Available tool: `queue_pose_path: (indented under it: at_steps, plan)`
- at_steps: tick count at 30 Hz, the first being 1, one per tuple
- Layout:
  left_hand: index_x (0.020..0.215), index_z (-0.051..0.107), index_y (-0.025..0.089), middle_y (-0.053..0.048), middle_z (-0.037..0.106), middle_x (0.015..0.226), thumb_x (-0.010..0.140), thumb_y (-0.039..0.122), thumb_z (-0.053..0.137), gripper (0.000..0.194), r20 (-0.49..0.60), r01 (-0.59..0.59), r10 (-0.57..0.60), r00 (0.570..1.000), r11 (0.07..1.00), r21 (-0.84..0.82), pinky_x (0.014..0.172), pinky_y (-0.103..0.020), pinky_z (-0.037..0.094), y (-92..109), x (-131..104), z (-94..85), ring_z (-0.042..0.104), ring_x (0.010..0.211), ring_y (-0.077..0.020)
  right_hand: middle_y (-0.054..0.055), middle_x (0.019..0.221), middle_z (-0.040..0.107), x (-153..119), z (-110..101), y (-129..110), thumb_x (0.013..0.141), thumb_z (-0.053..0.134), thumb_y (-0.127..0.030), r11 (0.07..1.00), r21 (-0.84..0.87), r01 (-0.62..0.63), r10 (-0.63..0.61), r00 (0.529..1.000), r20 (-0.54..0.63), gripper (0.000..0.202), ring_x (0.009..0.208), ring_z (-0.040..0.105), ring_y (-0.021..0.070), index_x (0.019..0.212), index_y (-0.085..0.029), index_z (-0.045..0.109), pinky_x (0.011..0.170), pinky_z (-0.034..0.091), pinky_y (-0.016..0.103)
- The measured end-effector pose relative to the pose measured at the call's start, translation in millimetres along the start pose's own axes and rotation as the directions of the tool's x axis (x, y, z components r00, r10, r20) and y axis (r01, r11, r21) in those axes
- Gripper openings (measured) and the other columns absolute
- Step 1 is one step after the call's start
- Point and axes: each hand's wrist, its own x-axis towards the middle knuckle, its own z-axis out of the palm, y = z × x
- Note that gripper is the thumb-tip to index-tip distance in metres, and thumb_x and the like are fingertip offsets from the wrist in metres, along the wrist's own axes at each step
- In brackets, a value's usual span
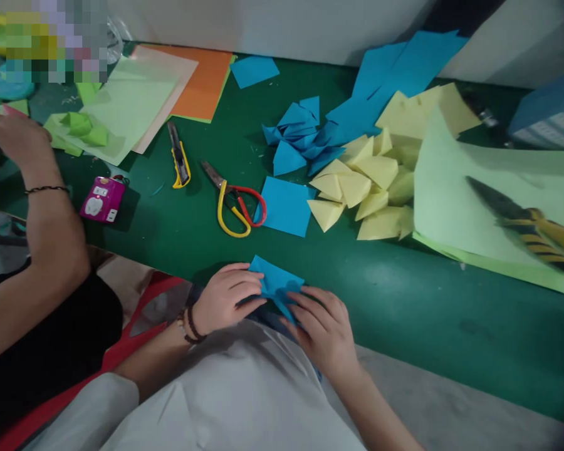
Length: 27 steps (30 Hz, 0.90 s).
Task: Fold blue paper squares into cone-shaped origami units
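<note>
A blue sheet of paper [275,279], partly folded, is held at the table's near edge between both hands. My left hand [228,297] grips its left side, fingers bent over the edge. On the right side, my right hand [322,319] has its fingers on the paper's lower right part, where a flap bends down. Just beyond lie a flat blue square of paper [289,207] and scissors [237,203] with one yellow and one red handle, their loops touching the square. Folded blue pieces [296,134] and folded yellow pieces [357,181] are heaped farther back.
A yellow box cutter [179,160] and a purple box [103,199] lie to the left. Orange paper [207,88] and pale sheets [131,94] lie behind. Large green sheets [489,207] with black-and-yellow scissors [536,232] are at right. Another person's arm [51,207] is at far left.
</note>
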Motion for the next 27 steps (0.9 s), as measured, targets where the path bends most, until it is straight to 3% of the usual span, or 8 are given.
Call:
queue_pose_path:
  at_steps: [3,6,9,16,27]
  plan:
    - [0.104,0.062,0.021,-0.005,0.073,0.087,0.092,0.029,0.061,0.014,-0.173,0.112,-0.094,0.98,0.989,0.101,0.082,-0.035,0.057,6.5,0.3,8.1,0.07,0.083,-0.0173,0.002,0.077,0.071,9.0,4.7,-4.6,0.09,0.061,-0.022,0.975,-0.006,-0.22,0.22,0.974,-0.056,0.007,0.081,0.064,0.0191,0.095,-0.022,0.065,0.073,0.048,0.034]
    - [0.118,0.06,0.02,-0.008,0.07,0.099,0.093,0.027,0.059,0.026,-0.199,0.164,-0.133,0.971,0.975,0.151,0.08,-0.033,0.056,9.3,0.9,10.9,0.067,0.088,-0.0174,0.001,0.073,0.066,16.5,7.7,-6.1,0.091,0.059,-0.025,0.938,-0.038,-0.344,0.34,0.937,-0.074,0.022,0.071,0.061,0.0183,0.112,-0.02,0.06,0.069,0.047,0.033]
    - [0.113,0.064,0.022,-0.01,0.065,0.112,0.094,0.025,0.057,0.021,-0.176,0.158,-0.122,0.977,0.965,0.207,0.082,-0.033,0.053,9.2,1.4,11.6,0.063,0.087,-0.0159,0.001,0.072,0.066,19.5,9.4,-8.5,0.092,0.057,-0.022,0.939,-0.08,-0.336,0.332,0.941,-0.061,0.028,0.072,0.059,0.0192,0.119,-0.02,0.059,0.07,0.045,0.033]
    - [0.093,0.072,0.022,-0.007,0.068,0.11,0.095,0.031,0.057,0.017,-0.134,0.154,-0.116,0.984,0.935,0.319,0.076,-0.032,0.046,9.1,6.6,12.9,0.059,0.074,-0.0131,0.004,0.075,0.067,17.4,10.9,-14.3,0.088,0.057,-0.013,0.95,-0.135,-0.282,0.279,0.959,-0.045,0.019,0.083,0.059,0.0218,0.102,-0.021,0.069,0.075,0.043,0.036]
    - [0.099,0.07,0.019,-0.002,0.074,0.105,0.094,0.029,0.06,0.015,-0.061,0.058,-0.039,0.997,0.935,0.35,0.075,-0.033,0.042,3.4,6.3,12.0,0.058,0.077,-0.0162,0.002,0.072,0.067,18.0,12.5,-13.1,0.087,0.06,-0.012,0.946,-0.164,-0.279,0.271,0.96,-0.07,0.019,0.081,0.059,0.0198,0.102,-0.021,0.069,0.075,0.042,0.035]
